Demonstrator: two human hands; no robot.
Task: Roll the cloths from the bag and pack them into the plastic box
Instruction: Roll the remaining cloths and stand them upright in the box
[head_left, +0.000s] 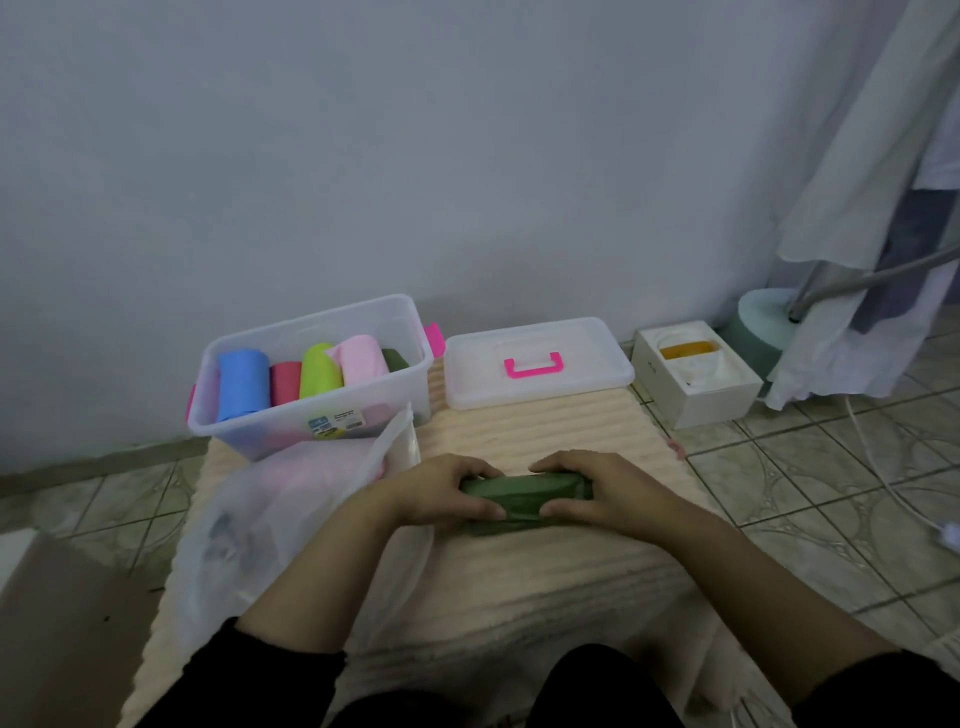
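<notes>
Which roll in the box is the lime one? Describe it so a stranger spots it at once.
Find the clear plastic box against the wall, left of its lid. Rolls stand in a row inside. The lime green roll is midway, between the red roll and pink roll, the brightest there.

A dark green cloth (524, 500) is seen on a cream ribbed mat (545, 431). Blue (242, 383), red (285, 382), lime (318, 370) and pink (358, 358) rolls are shown in a clear plastic box (311, 415) with pink latches; its lid (537, 361) is fitted with a pink handle.
</notes>
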